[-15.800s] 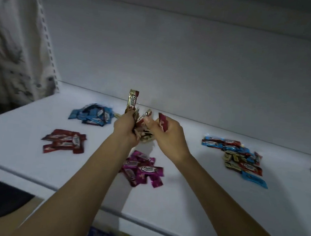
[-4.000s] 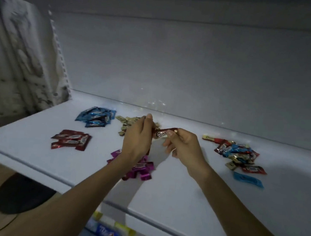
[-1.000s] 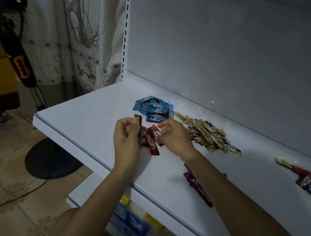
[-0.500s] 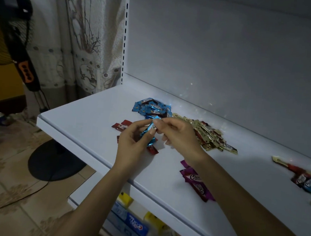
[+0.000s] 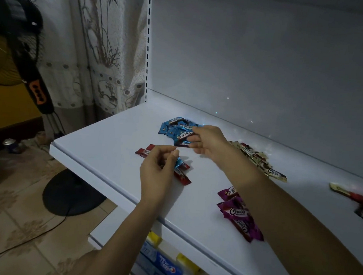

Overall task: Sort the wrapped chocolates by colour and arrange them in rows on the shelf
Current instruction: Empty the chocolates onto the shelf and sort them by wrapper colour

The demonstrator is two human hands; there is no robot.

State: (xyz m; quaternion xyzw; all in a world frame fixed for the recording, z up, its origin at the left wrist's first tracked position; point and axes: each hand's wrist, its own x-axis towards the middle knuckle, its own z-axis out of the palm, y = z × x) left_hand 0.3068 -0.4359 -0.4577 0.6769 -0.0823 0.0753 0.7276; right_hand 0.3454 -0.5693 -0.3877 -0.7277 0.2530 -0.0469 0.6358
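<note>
Now the right hand (image 5: 208, 139) has left the left hand (image 5: 156, 170), which it met half a second ago, and reaches to the blue pile (image 5: 172, 129) at the back of the shelf (image 5: 102, 144). Its thumb and fingers close around the pile's nearest wrapper, though motion blur hides whether they grip it or only touch it. The left hand stays over the red chocolates (image 5: 142, 152), fingers curled, pinching a blue chocolate (image 5: 178, 163) mostly hidden behind them. The gold pile (image 5: 260, 162) lies partly behind the right forearm, and the purple pile (image 5: 237, 212) sits just beside it. The unsorted heap (image 5: 362, 203) is cut off at the right edge. A toothpaste box (image 5: 163, 267) below the shelf is blurred.
</note>
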